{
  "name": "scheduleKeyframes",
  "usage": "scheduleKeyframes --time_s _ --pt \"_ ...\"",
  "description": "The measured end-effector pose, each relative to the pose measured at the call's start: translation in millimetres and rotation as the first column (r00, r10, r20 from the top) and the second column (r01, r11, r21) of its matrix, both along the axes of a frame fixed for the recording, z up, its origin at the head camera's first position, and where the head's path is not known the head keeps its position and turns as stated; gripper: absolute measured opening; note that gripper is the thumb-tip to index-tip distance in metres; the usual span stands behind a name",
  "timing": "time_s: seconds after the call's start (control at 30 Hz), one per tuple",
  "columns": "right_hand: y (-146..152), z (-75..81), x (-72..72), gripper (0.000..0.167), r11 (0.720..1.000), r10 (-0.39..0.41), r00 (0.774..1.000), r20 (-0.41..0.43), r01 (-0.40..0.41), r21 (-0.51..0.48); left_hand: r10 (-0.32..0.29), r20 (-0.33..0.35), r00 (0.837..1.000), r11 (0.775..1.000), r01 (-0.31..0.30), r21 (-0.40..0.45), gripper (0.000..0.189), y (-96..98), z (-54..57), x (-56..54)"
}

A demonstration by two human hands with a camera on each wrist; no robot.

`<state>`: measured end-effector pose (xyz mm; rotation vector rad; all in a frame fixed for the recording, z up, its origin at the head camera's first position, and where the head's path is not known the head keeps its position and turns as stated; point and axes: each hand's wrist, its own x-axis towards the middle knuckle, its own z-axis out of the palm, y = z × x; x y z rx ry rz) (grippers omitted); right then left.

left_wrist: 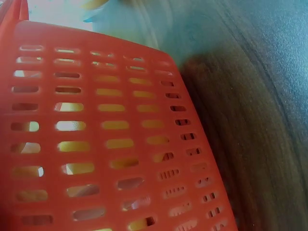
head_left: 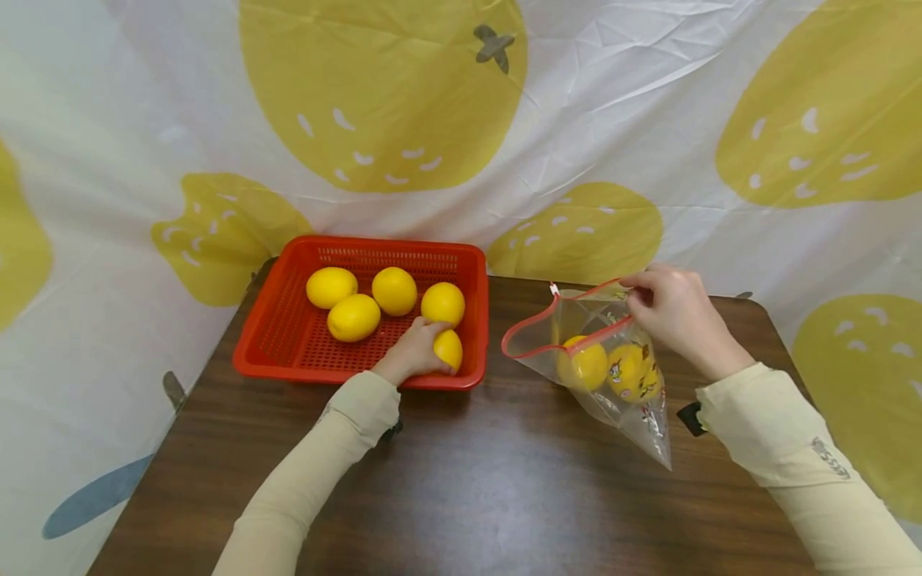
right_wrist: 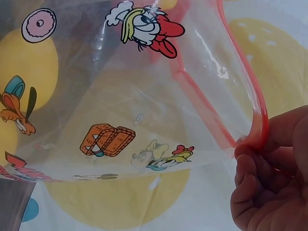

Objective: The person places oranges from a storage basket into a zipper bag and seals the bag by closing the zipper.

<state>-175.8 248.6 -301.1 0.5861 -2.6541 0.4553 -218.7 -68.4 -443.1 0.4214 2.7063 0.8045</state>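
Note:
My left hand [head_left: 418, 350] reaches into the red basket [head_left: 288, 374] and grips a lemon [head_left: 448, 350] at its front right corner. Several other lemons [head_left: 354, 318] lie in the basket. In the left wrist view the slotted basket wall [left_wrist: 106, 130] hides that hand. My right hand [head_left: 673, 312] pinches the red-edged rim of a clear zip bag [head_left: 605, 404], whose mouth gapes toward the basket. Inside the bag sit lemons [head_left: 582, 364]. The right wrist view shows thumb and fingers of the right hand [right_wrist: 274, 168] closed on the corner of the bag [right_wrist: 115, 96], which carries cartoon prints.
Basket and bag are both over a dark wooden table [head_left: 504, 496]. A white cloth with yellow fruit prints [head_left: 612, 96] hangs behind the table and along its sides. A strip of table lies between the basket and the bag.

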Motion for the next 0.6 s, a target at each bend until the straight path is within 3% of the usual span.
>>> scheduleKeyframes --time_s 0.6 --pt "-0.1 0.0 2.2 0.022 1.000 0.003 1.000 -0.015 -0.003 0.002 0.015 -0.066 0.998 1.000 -0.014 0.019 0.071 -1.5 -3.7 0.9"
